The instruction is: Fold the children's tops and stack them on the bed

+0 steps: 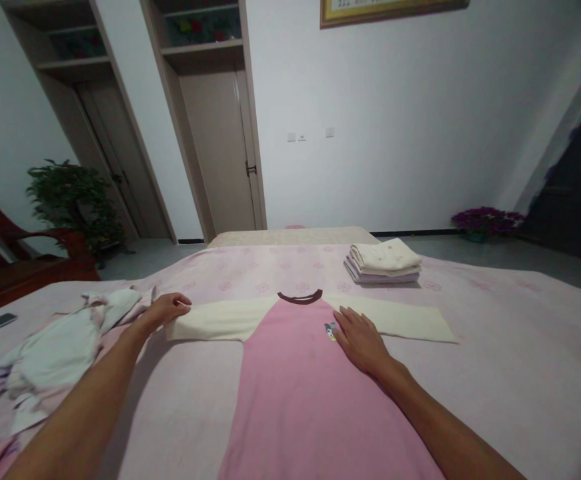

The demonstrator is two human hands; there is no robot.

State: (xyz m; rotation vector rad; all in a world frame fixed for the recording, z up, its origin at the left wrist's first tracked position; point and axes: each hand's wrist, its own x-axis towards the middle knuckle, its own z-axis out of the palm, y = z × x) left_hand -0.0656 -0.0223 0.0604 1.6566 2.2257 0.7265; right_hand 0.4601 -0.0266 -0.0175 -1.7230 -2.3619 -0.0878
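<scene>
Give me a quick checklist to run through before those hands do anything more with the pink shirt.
1. Sleeves out to the sides: ok, the left sleeve and right sleeve both extend outward from the pink shirt.
2. Hands off the shirt: not ok, the right hand rests on its chest.
3. Left hand gripping firmly: cannot tell; it is at the sleeve's end.
4. Hem flat: cannot tell, outside the picture.
5. Folded stack apart from the shirt: ok, beyond the right sleeve.
</scene>
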